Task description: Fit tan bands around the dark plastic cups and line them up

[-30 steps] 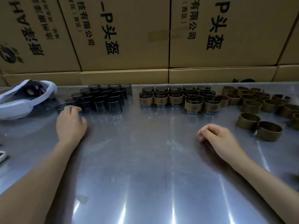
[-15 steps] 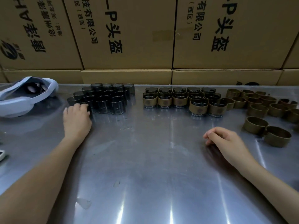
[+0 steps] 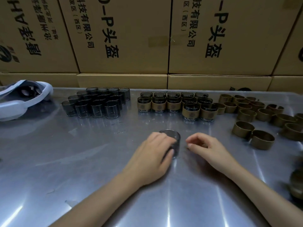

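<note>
My left hand [image 3: 153, 154] grips one dark plastic cup [image 3: 176, 141] at the middle of the metal table [image 3: 98, 161]. Just to its right, my right hand [image 3: 206, 149] rests on the table with fingers loosely curled, holding nothing. Several bare dark cups [image 3: 96, 104] cluster at the back left. Several cups with tan bands [image 3: 175, 104] stand in rows at the back centre. Loose tan bands [image 3: 255, 112] lie scattered at the right, two of them [image 3: 253, 134] nearest my right hand.
A white headset-like device [image 3: 21, 100] lies at the left edge of the table. Stacked cardboard boxes [image 3: 147, 38] form a wall right behind the table. More bands sit blurred at the lower right edge [image 3: 296, 182].
My left hand took a dark cup from the bare cluster and carried it right to the table's middle. My right hand stayed near the middle with its fingers curled.
</note>
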A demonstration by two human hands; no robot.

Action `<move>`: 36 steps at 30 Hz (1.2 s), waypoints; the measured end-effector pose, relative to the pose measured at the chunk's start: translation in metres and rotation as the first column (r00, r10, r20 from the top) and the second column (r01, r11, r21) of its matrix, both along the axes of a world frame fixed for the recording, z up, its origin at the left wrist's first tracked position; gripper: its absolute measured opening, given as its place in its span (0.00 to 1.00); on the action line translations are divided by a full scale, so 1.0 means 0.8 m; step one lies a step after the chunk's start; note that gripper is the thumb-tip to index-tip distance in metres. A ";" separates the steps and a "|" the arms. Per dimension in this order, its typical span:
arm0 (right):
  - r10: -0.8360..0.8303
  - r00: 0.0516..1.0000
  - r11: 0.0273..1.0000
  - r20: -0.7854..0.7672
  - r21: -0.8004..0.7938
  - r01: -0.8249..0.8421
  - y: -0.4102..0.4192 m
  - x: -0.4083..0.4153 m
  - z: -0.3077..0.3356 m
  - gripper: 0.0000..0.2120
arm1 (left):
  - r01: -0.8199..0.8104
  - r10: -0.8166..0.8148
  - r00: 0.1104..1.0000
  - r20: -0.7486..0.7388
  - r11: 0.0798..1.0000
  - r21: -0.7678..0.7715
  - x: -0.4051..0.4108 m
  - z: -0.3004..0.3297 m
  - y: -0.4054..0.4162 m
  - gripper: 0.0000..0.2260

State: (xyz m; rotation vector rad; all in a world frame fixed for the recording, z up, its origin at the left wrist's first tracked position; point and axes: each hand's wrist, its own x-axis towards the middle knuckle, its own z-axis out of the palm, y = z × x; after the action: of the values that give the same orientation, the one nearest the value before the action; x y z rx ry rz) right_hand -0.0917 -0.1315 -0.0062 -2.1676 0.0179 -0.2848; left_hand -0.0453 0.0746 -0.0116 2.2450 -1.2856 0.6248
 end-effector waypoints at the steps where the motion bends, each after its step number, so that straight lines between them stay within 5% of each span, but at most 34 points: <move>1: 0.049 0.998 0.997 -0.025 -0.061 -0.051 -0.001 0.000 -0.002 0.09 | 0.019 -0.019 1.000 -0.014 1.000 -0.003 -0.002 -0.001 -0.015 0.11; 6: 0.053 0.998 0.969 -0.045 -0.240 -0.062 -0.003 0.000 -0.003 0.31 | 0.048 -0.076 0.971 -0.227 0.991 -0.126 0.002 0.009 -0.059 0.11; 11: 0.052 0.995 0.996 0.089 -0.070 -0.046 -0.004 0.001 -0.009 0.24 | 0.084 -0.233 0.849 -0.474 0.945 -0.315 -0.001 0.009 -0.065 0.11; 16: 0.007 0.962 1.000 0.271 0.002 -0.008 -0.003 0.000 -0.005 0.25 | -0.035 -0.348 0.635 -0.690 0.879 -0.475 0.006 0.007 -0.068 0.31; 29: 0.033 0.933 0.981 0.358 -0.191 0.039 0.014 -0.009 0.002 0.23 | -0.279 -0.318 0.652 -0.688 0.744 -0.607 -0.017 0.013 -0.087 0.18; 36: 0.054 0.933 0.954 0.357 -0.295 0.058 0.013 -0.008 0.000 0.25 | -0.451 -0.394 0.513 -0.762 0.632 -0.630 -0.016 0.018 -0.085 0.10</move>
State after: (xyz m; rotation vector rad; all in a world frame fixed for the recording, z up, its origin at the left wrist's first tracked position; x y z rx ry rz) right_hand -0.0978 -0.1209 -0.0061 -2.3829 -0.2477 -0.7262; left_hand -0.0582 0.0069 0.0025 1.3934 -0.2722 -0.0565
